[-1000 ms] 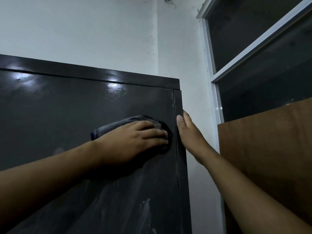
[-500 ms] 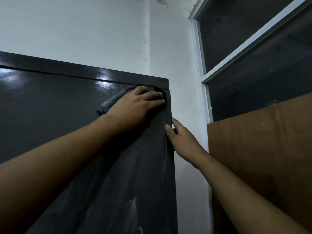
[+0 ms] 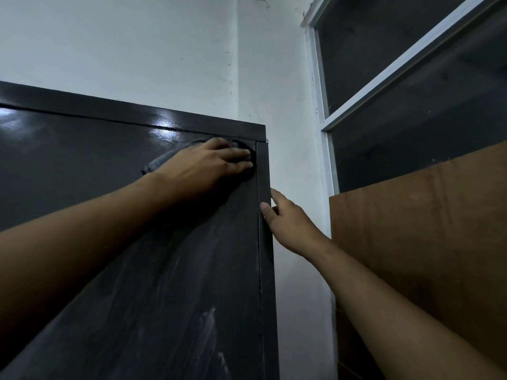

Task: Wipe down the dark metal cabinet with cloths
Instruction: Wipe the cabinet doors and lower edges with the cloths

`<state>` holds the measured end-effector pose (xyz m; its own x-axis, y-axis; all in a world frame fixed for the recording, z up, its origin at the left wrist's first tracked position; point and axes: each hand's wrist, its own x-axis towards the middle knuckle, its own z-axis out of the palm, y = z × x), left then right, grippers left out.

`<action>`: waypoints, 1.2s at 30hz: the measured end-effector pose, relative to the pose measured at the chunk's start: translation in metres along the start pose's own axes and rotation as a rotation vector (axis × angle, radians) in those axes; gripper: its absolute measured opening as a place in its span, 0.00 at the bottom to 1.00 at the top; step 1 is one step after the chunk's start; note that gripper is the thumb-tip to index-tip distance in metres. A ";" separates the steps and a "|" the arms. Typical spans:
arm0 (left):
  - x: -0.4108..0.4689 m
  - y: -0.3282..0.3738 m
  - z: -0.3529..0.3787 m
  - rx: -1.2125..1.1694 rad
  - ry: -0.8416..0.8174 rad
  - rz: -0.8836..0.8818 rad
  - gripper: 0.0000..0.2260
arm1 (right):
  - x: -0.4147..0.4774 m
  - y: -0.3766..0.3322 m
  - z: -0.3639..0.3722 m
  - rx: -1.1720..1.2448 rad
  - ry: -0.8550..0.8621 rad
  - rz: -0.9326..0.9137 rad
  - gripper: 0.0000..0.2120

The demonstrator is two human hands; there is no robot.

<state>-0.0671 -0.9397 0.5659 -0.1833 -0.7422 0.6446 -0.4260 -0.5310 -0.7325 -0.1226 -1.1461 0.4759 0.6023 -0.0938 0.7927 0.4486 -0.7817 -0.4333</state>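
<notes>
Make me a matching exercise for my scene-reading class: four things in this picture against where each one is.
Things:
1. left hand
2. right hand
3. cloth
4. brown board

Places:
A. below the window
B. on the right edge of the cabinet
C. flat on the cloth
D. pressed against the cabinet door, near its top right corner

Pairs: 1-C, 2-B, 3-D, 4-A

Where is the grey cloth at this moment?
In the head view, the grey cloth is under the left hand, pressed against the cabinet door near its upper right corner.
</notes>
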 end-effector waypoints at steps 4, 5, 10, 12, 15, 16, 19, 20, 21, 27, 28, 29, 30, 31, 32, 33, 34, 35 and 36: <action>0.017 0.008 0.012 0.037 0.022 -0.121 0.25 | 0.002 -0.002 -0.001 -0.043 0.008 0.008 0.21; 0.014 0.011 0.016 0.029 0.027 -0.102 0.25 | 0.002 -0.003 -0.001 -0.048 0.007 0.009 0.20; -0.021 0.026 0.016 -0.040 0.019 0.067 0.21 | -0.002 -0.006 -0.006 -0.082 0.009 0.009 0.17; -0.030 0.027 0.011 -0.026 -0.007 0.110 0.21 | -0.004 -0.009 -0.005 -0.082 0.013 0.015 0.15; -0.038 0.017 0.003 0.032 -0.015 0.111 0.23 | -0.005 -0.012 -0.001 -0.169 0.056 0.016 0.16; -0.041 0.011 0.000 0.037 -0.001 0.071 0.24 | -0.005 -0.013 0.001 -0.223 0.073 0.004 0.19; -0.055 -0.008 -0.006 0.047 0.058 -0.116 0.26 | -0.008 -0.019 0.009 -0.410 0.108 -0.032 0.29; -0.062 -0.013 -0.006 0.060 0.086 -0.174 0.26 | -0.010 -0.021 0.011 -0.463 0.135 -0.041 0.30; -0.069 -0.014 -0.006 0.070 0.118 -0.225 0.27 | -0.011 -0.020 0.011 -0.502 0.173 -0.062 0.31; -0.117 0.000 -0.003 0.062 0.173 -0.230 0.23 | 0.000 -0.021 0.014 -0.497 0.248 -0.325 0.31; -0.126 0.004 -0.003 0.051 0.135 -0.175 0.23 | 0.004 -0.022 0.018 -0.478 0.264 -0.362 0.31; -0.135 0.008 -0.003 0.029 0.092 -0.115 0.23 | 0.006 -0.023 0.020 -0.449 0.284 -0.386 0.30; -0.144 0.011 -0.003 -0.001 0.044 -0.060 0.22 | 0.008 -0.025 0.024 -0.415 0.302 -0.406 0.30; -0.154 0.013 -0.004 -0.033 -0.001 -0.018 0.22 | 0.010 -0.026 0.032 -0.380 0.319 -0.418 0.29; -0.160 0.014 -0.005 -0.063 -0.026 0.016 0.22 | 0.010 -0.027 0.038 -0.362 0.338 -0.423 0.28; -0.163 0.011 -0.008 -0.075 -0.055 0.039 0.22 | 0.009 -0.026 0.047 -0.351 0.351 -0.419 0.28; -0.164 0.007 -0.010 -0.072 -0.079 0.059 0.22 | 0.008 -0.025 0.056 -0.346 0.364 -0.410 0.29; -0.162 0.000 -0.013 -0.057 -0.098 0.065 0.22 | 0.007 -0.024 0.064 -0.341 0.374 -0.403 0.29; -0.156 -0.006 -0.015 -0.041 -0.090 0.053 0.22 | 0.006 -0.022 0.070 -0.341 0.386 -0.400 0.29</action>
<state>-0.0493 -0.8141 0.4732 -0.1272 -0.8035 0.5816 -0.4538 -0.4742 -0.7544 -0.0831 -1.0865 0.4601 0.1230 0.0798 0.9892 0.3157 -0.9481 0.0372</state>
